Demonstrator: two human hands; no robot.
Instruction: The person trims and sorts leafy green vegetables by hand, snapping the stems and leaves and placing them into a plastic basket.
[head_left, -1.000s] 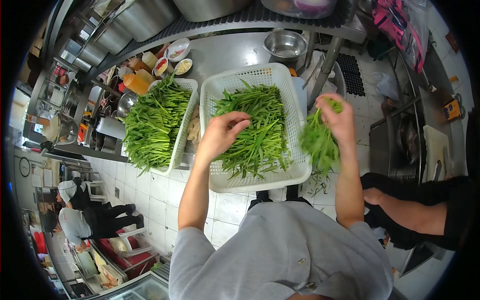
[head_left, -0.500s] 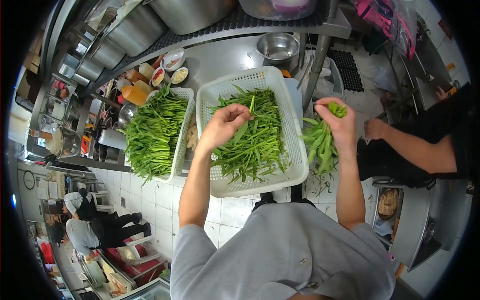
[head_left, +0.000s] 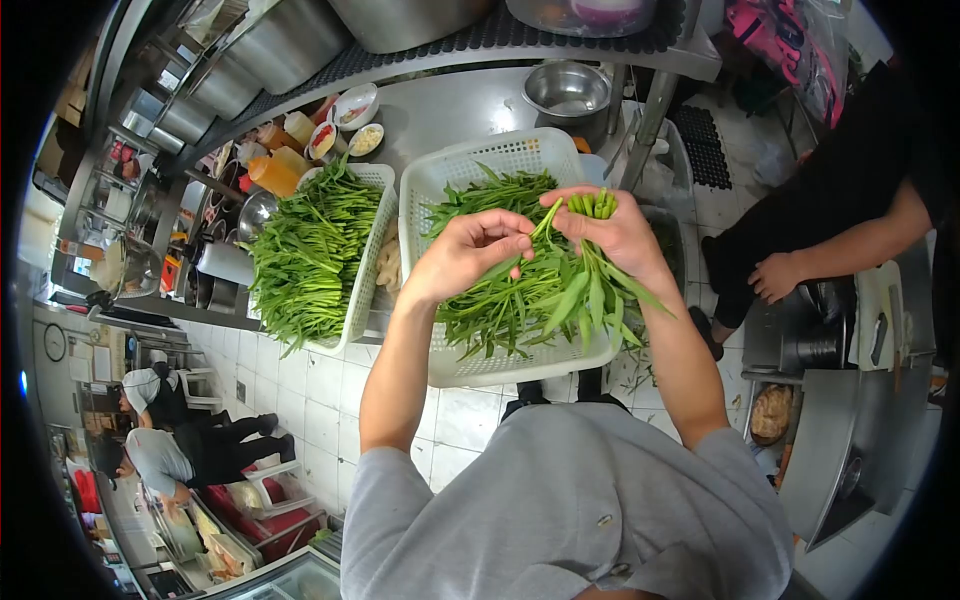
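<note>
My right hand (head_left: 610,235) is closed around a bunch of water spinach (head_left: 592,204), its cut stem ends pointing up and its leaves trailing down. Close beside it, my left hand (head_left: 480,255) has curled fingers, the fingertips at a single water spinach stem (head_left: 544,222) that meets the bunch under my right thumb. Below both hands stands a white perforated basket (head_left: 418,180) with loose water spinach (head_left: 480,310) inside. To its left, a second white basket (head_left: 372,265) is heaped with water spinach (head_left: 310,255) laid in line.
Behind the baskets, the steel counter (head_left: 455,105) carries a metal bowl (head_left: 567,92), small white bowls (head_left: 355,105) and sauce bottles (head_left: 272,175). A shelf with big pots (head_left: 290,50) overhangs it. A co-worker's arm (head_left: 850,245) is at the right; two people (head_left: 160,460) are at the far left.
My right hand has moved left with the bunch, from beside the basket to over it, meeting my left hand and the single stem. The co-worker at the right has shifted.
</note>
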